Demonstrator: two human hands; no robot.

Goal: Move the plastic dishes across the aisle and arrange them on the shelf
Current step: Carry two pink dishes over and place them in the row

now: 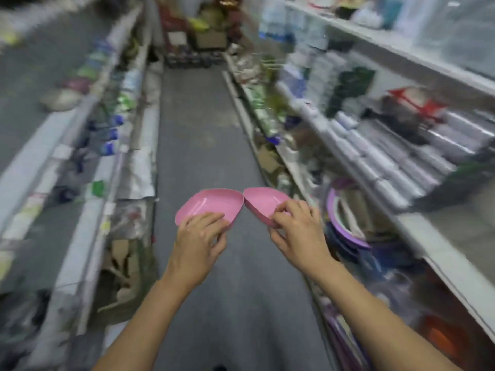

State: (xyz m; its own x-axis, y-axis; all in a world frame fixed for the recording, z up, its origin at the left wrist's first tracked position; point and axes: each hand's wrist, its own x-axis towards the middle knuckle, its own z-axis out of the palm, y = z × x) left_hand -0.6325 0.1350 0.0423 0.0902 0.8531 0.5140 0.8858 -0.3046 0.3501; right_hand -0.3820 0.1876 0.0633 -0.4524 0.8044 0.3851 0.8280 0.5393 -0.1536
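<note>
Two pink plastic dishes are held out over the grey aisle floor, side by side, their rims almost touching in the middle. My left hand (199, 234) grips the near rim of the left pink dish (211, 203), fingers curled over its edge. My right hand (294, 228) grips the near rim of the right pink dish (263, 200), which tilts towards the left one. Both forearms reach forward from the bottom of the view. The whole view is blurred by motion.
White shelving (88, 167) lines the left side of the aisle, with bottles and bags. More white shelves (375, 167) on the right hold wrapped rolls, and purple plastic basins (345, 226) sit low beside my right hand. Stacked goods (206, 30) block the aisle's far end.
</note>
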